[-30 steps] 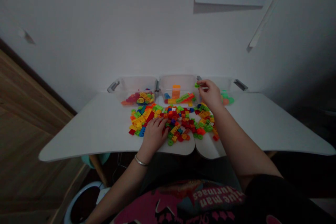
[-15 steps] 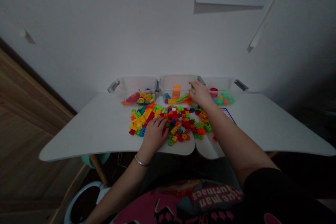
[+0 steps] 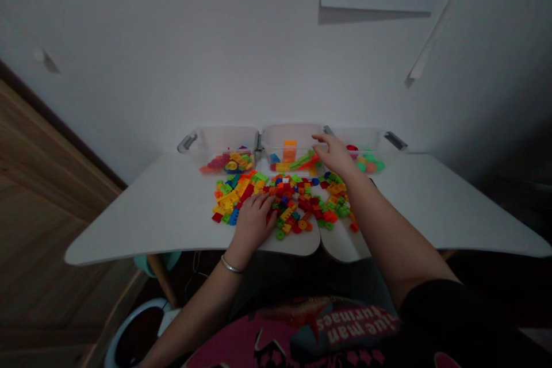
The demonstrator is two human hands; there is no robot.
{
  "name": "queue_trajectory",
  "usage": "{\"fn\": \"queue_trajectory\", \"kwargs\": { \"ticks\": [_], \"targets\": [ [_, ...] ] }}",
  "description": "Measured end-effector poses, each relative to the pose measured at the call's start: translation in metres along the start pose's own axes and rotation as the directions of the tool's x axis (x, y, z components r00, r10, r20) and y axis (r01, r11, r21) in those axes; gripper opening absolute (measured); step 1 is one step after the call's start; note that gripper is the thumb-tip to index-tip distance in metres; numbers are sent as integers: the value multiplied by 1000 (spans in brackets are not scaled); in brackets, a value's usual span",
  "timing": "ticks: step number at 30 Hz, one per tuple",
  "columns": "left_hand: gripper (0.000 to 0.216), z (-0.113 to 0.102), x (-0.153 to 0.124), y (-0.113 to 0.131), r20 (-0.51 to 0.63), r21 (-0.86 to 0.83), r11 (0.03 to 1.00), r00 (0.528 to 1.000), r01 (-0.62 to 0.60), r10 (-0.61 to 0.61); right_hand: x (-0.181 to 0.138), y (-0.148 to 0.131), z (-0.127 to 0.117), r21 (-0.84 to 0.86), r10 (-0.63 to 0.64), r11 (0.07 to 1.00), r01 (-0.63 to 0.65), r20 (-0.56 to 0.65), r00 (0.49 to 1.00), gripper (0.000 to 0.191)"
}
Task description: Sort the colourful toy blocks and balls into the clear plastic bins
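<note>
A heap of colourful toy building bricks [image 3: 233,198] lies on the white table, spreading across its middle. My left hand [image 3: 254,219] rests palm down on the heap, fingers stretched over the bricks; what lies under the palm is hidden. My right hand [image 3: 335,155] hovers at the right front side of the middle clear bin [image 3: 293,131], thumb and fingers apart, nothing visible in them. Inside that bin are an orange block [image 3: 290,151], a green piece [image 3: 303,160], and some yellow, blue and red pieces.
A left clear bin [image 3: 224,137] holds mixed pieces; the right clear bin [image 3: 366,137] holds green and orange rounded pieces and a red one. All stand against the wall. A seam splits the white table [image 3: 142,213]. My right forearm mostly covers a dark-edged flat object.
My right hand has shifted slightly right and its fingers have spread. A small green piece at its fingertips earlier no longer shows there. My left hand has stayed in place.
</note>
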State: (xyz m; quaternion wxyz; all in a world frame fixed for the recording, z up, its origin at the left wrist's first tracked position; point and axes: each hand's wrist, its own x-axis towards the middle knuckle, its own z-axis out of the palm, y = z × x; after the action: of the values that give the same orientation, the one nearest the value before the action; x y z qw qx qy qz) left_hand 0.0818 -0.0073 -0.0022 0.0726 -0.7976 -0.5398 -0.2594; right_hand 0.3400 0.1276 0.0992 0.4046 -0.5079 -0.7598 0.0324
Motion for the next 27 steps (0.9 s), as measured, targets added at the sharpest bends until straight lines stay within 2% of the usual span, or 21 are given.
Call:
{"fn": "queue_trajectory", "kwargs": {
  "ticks": [4, 7, 9, 11, 14, 16, 20, 27],
  "targets": [
    [39, -1, 0, 0, 2, -10, 1000, 1000, -1, 1, -13, -5, -13, 83, -8, 996, 19, -130, 991, 34],
    [40, -3, 0, 1, 6, -2, 1000, 1000, 10, -10, -30, -13, -22, 113, 23, 994, -6, -150, 988, 31],
    [40, -3, 0, 2, 10, 7, 1000, 1000, 11, -11, -45, -17, -25, 99, 53, 994, -45, -74, 996, 29],
    [40, -3, 0, 3, 12, 17, 1000, 1000, 8, -8, -61, -21, -25, 20, 70, 997, -72, 72, 995, 27],
    [39, -3, 0, 4, 7, 32, 999, 1000, 0, 0, -80, -27, -18, -186, 97, 982, -40, 307, 947, 25],
    [39, -2, 1, 4, 5, 36, 999, 1000, -11, 11, -88, -31, -11, -321, 137, 947, -4, 394, 909, 27],
    [39, -2, 1, 3, 8, 32, 999, 1000, -7, 7, -93, -36, 3, -449, 184, 893, 37, 439, 880, 30],
    [39, -3, 1, 4, 15, 23, 1000, 1000, 3, -3, -97, -29, 18, -437, 243, 898, -44, 409, 879, 31]
  ]
}}
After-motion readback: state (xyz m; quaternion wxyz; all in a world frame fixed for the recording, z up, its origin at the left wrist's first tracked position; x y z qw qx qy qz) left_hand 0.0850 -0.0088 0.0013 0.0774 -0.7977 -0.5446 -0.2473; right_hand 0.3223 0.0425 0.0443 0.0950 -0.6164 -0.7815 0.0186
